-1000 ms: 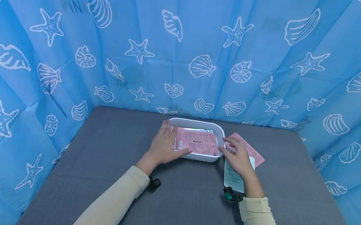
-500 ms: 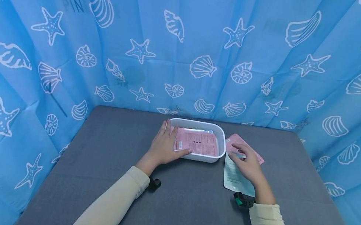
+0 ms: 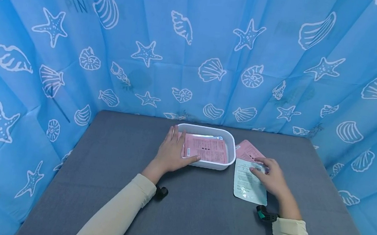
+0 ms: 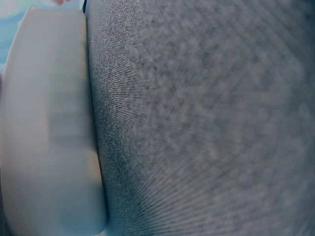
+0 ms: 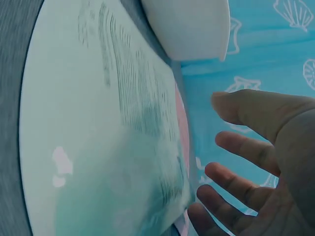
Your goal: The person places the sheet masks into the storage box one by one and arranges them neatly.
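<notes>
A white plastic tray (image 3: 213, 165) holds pink flat printed packets (image 3: 207, 150), with a silvery edge behind them. My left hand (image 3: 169, 153) rests on the tray's left end, fingers straight and thumb along the front rim. Right of the tray lies a pale green flat packet (image 3: 249, 182), printed side up, overlapping a pink packet (image 3: 247, 149). Over the green packet's right part is my right hand (image 3: 271, 178), thumb and fingers apart and loosely bent. The right wrist view shows those fingers (image 5: 241, 184) beside the green packet's edge, with nothing between them.
A grey cloth covers the table (image 3: 198, 211). Behind it and at both sides hangs a blue curtain (image 3: 185, 82) with white shells and starfish. In the left wrist view the tray's side wall (image 4: 49, 123) stands close by.
My right hand has moved from the tray's right rim rightward and toward me, over the green packet, uncovering more of it. My left hand stays on the tray.
</notes>
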{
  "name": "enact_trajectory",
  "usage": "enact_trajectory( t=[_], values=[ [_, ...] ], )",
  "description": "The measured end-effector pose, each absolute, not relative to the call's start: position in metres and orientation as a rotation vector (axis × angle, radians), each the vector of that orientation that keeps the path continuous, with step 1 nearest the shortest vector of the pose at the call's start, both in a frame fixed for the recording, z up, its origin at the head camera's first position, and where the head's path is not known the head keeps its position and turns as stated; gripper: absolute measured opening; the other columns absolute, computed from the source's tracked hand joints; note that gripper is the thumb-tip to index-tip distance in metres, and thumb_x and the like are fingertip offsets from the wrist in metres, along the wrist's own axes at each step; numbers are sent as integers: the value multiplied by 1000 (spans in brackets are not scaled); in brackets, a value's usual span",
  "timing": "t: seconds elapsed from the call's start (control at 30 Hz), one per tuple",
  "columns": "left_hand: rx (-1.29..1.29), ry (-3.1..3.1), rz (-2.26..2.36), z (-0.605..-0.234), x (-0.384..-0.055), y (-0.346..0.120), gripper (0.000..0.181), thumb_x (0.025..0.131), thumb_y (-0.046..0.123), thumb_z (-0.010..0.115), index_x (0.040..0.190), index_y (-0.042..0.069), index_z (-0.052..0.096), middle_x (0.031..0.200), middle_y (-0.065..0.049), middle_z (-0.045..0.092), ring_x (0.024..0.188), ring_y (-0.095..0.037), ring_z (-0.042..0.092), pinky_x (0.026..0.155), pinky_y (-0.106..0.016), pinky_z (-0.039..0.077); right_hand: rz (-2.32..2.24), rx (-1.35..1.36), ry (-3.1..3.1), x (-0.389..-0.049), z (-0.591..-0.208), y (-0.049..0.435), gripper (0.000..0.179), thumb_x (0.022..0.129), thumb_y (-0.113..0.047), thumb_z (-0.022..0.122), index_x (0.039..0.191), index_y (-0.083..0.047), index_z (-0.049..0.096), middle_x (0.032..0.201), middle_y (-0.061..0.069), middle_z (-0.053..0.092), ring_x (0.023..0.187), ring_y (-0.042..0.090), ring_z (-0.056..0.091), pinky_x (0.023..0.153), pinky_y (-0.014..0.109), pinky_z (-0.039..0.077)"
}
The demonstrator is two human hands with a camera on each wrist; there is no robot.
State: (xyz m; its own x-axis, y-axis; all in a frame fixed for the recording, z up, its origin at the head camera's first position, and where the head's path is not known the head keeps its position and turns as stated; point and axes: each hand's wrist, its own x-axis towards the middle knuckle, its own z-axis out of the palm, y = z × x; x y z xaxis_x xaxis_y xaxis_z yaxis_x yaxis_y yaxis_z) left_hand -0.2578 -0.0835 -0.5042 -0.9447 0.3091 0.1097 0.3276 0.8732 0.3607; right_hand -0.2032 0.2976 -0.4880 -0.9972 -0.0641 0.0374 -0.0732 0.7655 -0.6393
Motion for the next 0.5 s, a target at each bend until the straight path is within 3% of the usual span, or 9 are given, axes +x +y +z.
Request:
enact_trajectory(
  t=[0.13, 0.27, 0.37, 0.5],
  values=[
    [-509, -2992, -597, -504, -257, -84, 122, 86, 91, 49, 170, 7, 20, 179, -20, 3, 167, -37, -1, 131, -56, 23, 1017, 98, -2966, -202, -490, 303, 53, 103, -27, 70, 141, 7, 60, 140, 33, 54, 112, 41, 56, 86, 47, 48],
    [-513, -2992, -586, -505, -257, -84, 122, 87, 91, 49, 170, 7, 19, 179, -21, 3, 167, -38, -1, 132, -56, 23, 990, 77, -2985, -199, -493, 307, 53, 102, -27, 72, 141, 7, 61, 124, 27, 58, 100, 34, 53, 76, 36, 41],
    [-515, -2989, -579, -505, -257, -84, 122, 87, 91, 49, 170, 7, 19, 179, -21, 3, 167, -38, 0, 131, -56, 23, 989, 56, -3002, -199, -494, 308, 55, 99, -27, 74, 140, 8, 61, 114, 24, 56, 97, 31, 50, 73, 35, 37],
    [-515, -2991, -570, -505, -257, -84, 122, 87, 91, 49, 170, 7, 19, 179, -21, 3, 167, -37, -1, 132, -56, 23, 999, 22, -3032, -198, -496, 310, 61, 97, -29, 76, 143, 7, 59, 123, 30, 55, 102, 36, 50, 77, 40, 40]
  ],
)
